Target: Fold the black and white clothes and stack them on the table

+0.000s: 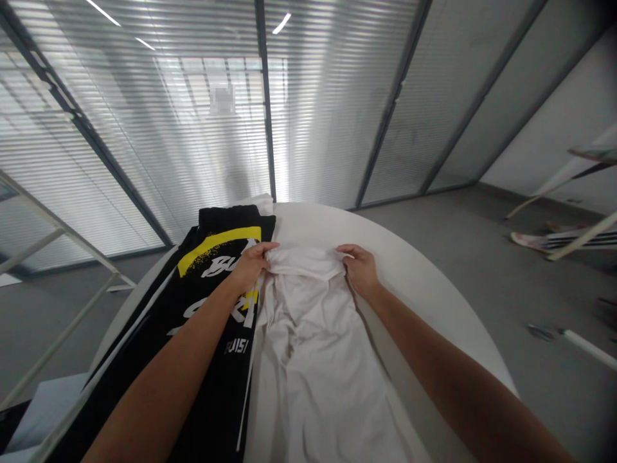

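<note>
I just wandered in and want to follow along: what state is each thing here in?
White garment: laid out, wrinkled, far end gripped at both corners
Left hand: pinching the far left corner
Right hand: pinching the far right corner
Black garment: spread out, print facing up
Table: partly covered by both garments
Blinds: lowered

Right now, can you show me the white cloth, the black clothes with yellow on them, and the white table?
White cloth (321,347): head view, on its wrinkled middle.
Black garment (222,379): head view, on plain black fabric.
White table (419,276): head view, on its bare top.
</note>
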`<control>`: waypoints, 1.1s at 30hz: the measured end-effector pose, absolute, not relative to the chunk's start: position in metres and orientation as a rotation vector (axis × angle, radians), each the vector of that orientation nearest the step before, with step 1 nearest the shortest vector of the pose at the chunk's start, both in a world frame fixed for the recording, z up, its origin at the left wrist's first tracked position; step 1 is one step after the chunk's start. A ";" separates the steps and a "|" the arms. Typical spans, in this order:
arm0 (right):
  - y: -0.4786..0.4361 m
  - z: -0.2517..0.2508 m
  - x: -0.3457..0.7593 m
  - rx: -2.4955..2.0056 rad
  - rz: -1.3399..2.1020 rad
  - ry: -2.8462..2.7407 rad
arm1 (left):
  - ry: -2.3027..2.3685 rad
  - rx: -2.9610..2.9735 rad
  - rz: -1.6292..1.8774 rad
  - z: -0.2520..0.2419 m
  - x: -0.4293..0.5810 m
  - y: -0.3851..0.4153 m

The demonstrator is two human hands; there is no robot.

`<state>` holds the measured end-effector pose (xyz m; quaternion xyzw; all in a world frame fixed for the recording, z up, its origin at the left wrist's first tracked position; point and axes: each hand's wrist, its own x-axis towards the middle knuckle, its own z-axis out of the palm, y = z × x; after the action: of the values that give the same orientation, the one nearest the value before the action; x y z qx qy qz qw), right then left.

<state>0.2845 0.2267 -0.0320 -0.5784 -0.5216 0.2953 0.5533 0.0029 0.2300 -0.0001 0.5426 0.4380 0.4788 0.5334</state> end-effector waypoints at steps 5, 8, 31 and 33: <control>0.220 -0.021 0.283 -1.424 0.306 -1.440 | 1.190 1.310 1.053 0.000 0.004 0.229; 0.213 -0.016 0.276 -1.325 0.201 -1.689 | 1.339 1.531 1.014 0.003 0.006 0.225; 0.221 -0.022 0.267 -1.391 0.183 -2.168 | 1.471 2.551 0.656 -0.002 0.018 0.217; 0.225 -0.026 0.268 -1.450 0.197 -2.119 | 1.456 2.587 0.558 -0.004 0.018 0.217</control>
<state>0.2680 0.2246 -0.0258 -0.5405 -0.7902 0.0735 0.2795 0.0180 0.2166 -0.0043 0.8549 0.4812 0.1843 0.0605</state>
